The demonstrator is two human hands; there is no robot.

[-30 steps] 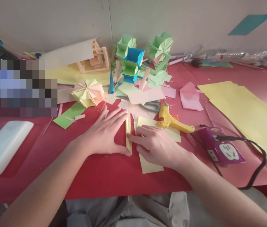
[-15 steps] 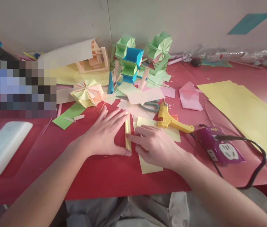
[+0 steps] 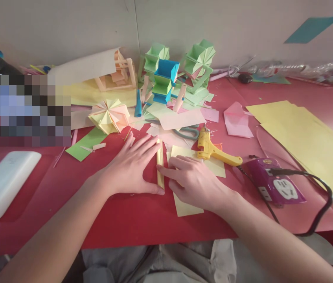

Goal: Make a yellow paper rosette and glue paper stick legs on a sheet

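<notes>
A narrow folded yellow paper strip [image 3: 160, 163] lies on the red table [image 3: 125, 220], running away from me. My left hand [image 3: 131, 167] lies flat beside it, with the thumb and fingertips pressing its left edge. My right hand [image 3: 194, 181] rests on a yellow paper sheet [image 3: 184, 206], and its index fingertip touches the strip's right edge. Neither hand lifts anything.
A yellow glue gun [image 3: 213, 149] lies just beyond my right hand, beside a purple power strip [image 3: 275, 186] with a black cable. Folded paper models [image 3: 166, 78] and scraps crowd the back. A large yellow sheet [image 3: 308, 137] lies right, a white case [image 3: 4, 184] left.
</notes>
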